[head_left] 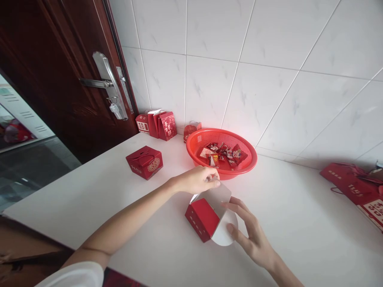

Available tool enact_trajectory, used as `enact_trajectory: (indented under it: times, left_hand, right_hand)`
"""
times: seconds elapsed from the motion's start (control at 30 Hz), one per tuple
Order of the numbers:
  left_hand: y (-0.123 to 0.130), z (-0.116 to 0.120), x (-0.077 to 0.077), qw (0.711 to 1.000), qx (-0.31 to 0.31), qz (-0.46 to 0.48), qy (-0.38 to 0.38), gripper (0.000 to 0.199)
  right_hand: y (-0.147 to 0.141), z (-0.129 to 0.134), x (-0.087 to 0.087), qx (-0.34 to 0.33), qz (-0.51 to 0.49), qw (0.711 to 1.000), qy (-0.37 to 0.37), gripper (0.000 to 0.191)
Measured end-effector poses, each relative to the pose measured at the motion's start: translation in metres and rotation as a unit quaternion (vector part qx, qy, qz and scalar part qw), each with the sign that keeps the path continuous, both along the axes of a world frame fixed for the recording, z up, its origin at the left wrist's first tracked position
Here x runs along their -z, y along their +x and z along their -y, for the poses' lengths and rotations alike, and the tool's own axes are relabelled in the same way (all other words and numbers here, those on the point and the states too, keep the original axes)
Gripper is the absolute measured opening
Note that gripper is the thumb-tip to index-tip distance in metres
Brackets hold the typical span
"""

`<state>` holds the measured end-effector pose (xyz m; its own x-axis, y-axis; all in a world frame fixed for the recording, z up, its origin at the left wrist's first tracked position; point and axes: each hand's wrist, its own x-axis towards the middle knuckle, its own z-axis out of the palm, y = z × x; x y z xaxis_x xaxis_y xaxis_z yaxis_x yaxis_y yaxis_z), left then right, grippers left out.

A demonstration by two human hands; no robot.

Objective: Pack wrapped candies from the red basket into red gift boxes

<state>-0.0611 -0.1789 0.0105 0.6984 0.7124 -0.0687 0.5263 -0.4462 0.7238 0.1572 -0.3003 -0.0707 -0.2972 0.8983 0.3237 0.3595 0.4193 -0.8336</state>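
Observation:
An open red gift box (196, 227) with white inner flaps stands on the white table in front of me. My right hand (251, 231) holds its rounded right flap, thumb on the near side and fingers along the far side. My left hand (199, 179) reaches over the box's far side, its fingers curled and its thumb at the top edge of the raised white flap. Just beyond my left hand sits a red plastic basket (191, 149) with several wrapped sweets (226, 153) in it. The bottom of the box is hidden from view.
A closed red gift box (145, 162) stands at the left on the table (143, 219). More red boxes (161, 125) and a small red packet (191, 129) lean by the tiled wall. Red bags (353, 187) lie at the right edge. A brown door (68, 79) is at the left.

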Motion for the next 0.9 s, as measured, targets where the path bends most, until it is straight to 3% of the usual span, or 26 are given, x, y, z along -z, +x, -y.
enact_trajectory:
  times: [0.13,0.43,0.6,0.9]
  left_hand:
    - [-0.002,0.002,0.002,1.000,-0.006,0.003,0.008,0.024]
    - [-0.003,0.020,-0.007,0.965,0.088,0.034,0.245,0.012]
    - [-0.002,0.032,-0.006,0.952,0.178,-0.071,0.237,0.032]
    - [-0.007,0.033,-0.017,0.956,0.145,-0.075,0.243,0.028]
  right_hand:
    - [-0.003,0.002,0.001,0.015,-0.002,0.999,-0.037,0.048]
    - [-0.006,0.002,0.013,0.062,-0.016,0.996,-0.055,0.063]
    - [-0.008,0.002,0.017,0.077,-0.015,0.996,-0.037,0.064]
    - [-0.012,0.003,0.027,0.133,0.015,0.991,-0.007,0.068]
